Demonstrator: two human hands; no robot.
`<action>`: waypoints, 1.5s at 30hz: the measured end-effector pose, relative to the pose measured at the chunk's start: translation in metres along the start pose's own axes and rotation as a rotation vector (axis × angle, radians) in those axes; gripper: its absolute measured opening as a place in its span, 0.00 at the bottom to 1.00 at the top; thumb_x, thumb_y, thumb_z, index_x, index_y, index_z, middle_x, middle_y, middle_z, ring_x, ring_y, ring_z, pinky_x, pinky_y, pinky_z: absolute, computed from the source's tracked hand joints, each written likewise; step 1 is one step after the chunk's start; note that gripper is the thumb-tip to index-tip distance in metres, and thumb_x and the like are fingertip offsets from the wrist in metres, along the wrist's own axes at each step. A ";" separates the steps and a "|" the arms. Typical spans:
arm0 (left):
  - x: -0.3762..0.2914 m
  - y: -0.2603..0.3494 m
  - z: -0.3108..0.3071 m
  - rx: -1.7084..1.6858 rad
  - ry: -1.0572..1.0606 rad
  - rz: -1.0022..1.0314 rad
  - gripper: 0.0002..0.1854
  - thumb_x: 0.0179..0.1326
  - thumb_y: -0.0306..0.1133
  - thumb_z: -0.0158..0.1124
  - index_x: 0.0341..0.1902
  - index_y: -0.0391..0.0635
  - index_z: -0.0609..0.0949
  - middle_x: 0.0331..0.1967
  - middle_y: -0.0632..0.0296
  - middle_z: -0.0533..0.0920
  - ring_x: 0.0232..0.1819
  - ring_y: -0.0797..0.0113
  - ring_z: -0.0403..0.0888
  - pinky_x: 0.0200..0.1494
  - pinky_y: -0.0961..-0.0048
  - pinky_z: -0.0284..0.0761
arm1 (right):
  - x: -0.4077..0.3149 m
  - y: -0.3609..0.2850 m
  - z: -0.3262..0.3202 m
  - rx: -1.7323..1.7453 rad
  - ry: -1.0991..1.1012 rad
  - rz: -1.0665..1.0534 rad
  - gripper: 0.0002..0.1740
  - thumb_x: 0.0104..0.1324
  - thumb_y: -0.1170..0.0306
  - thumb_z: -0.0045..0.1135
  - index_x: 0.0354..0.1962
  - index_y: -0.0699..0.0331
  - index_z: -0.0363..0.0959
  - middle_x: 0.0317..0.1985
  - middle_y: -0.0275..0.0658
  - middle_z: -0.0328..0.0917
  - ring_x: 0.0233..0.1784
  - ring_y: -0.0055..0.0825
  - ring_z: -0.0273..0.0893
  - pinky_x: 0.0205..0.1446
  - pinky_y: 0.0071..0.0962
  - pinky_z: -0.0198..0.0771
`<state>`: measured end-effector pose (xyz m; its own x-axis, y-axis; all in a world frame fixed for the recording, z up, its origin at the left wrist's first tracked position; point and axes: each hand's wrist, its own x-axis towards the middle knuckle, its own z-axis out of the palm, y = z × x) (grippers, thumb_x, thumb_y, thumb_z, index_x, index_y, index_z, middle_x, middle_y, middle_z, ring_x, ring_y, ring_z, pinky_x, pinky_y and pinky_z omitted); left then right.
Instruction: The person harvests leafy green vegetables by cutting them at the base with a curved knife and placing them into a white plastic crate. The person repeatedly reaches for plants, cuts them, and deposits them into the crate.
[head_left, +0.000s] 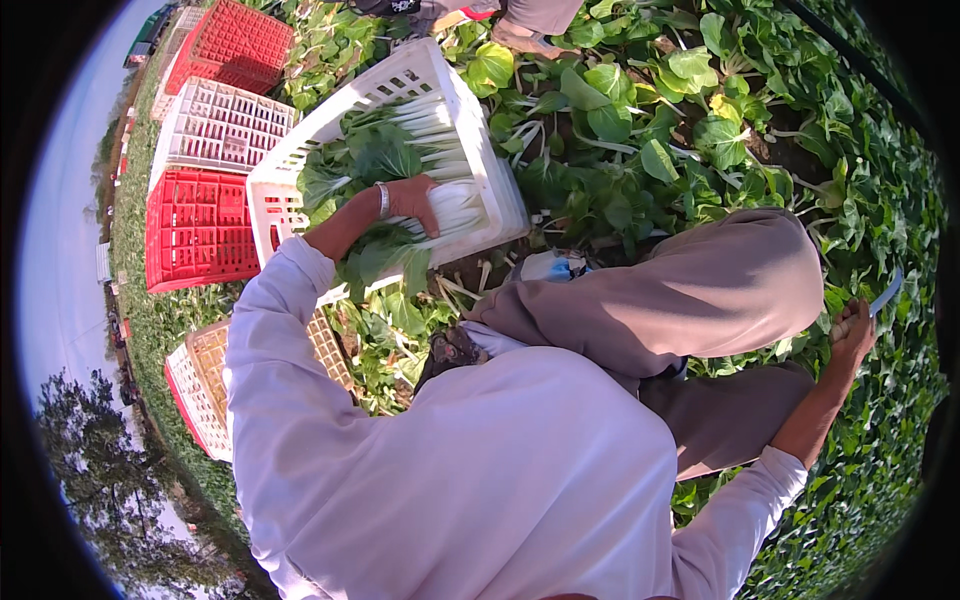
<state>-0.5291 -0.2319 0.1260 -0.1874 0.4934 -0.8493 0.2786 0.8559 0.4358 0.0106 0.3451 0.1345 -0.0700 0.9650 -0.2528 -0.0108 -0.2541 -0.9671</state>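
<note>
My left hand, with a pale band at the wrist, grips a bunch of white-stemmed leafy greens inside a white plastic crate. Its fingers are partly hidden. More greens lie in the crate in a row, white stems towards one wall and leaves towards the other. Off to the right, beyond my bent knee, my right hand is closed around a knife whose curved blade points away from me. Only the blade shows; the handle is inside the fist. That hand is low over the growing plants.
Red crates and a white crate stand left of the filled one. A yellowish crate is behind my left arm. Leafy plants and cut leaves cover the ground. Another person's foot is at the top.
</note>
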 end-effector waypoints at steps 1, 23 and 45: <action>0.009 -0.002 -0.001 -0.029 -0.010 -0.018 0.43 0.24 0.33 0.79 0.52 0.30 0.74 0.40 0.54 0.82 0.42 0.65 0.79 0.51 0.73 0.71 | 0.000 0.000 0.001 -0.026 0.001 -0.007 0.10 0.61 0.69 0.58 0.33 0.64 0.67 0.27 0.37 0.73 0.21 0.22 0.67 0.20 0.21 0.63; -0.005 0.013 -0.015 0.255 0.265 0.224 0.20 0.35 0.35 0.74 0.33 0.36 0.82 0.25 0.59 0.83 0.27 0.73 0.77 0.35 0.73 0.73 | -0.023 0.003 0.014 -0.315 -0.035 -0.018 0.10 0.61 0.67 0.58 0.35 0.63 0.69 0.22 0.33 0.71 0.16 0.16 0.64 0.15 0.17 0.60; -0.220 -0.092 -0.156 -1.126 0.946 0.561 0.13 0.51 0.29 0.66 0.41 0.39 0.80 0.36 0.58 0.83 0.35 0.63 0.82 0.44 0.66 0.78 | -0.021 0.011 0.010 -0.444 -0.117 -0.080 0.09 0.61 0.65 0.55 0.30 0.61 0.67 0.18 0.29 0.66 0.14 0.14 0.59 0.14 0.16 0.55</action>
<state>-0.6608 -0.3949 0.3198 -0.9236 0.3201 -0.2109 -0.2237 -0.0035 0.9746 0.0024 0.3210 0.1300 -0.1989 0.9601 -0.1965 0.4059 -0.1018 -0.9082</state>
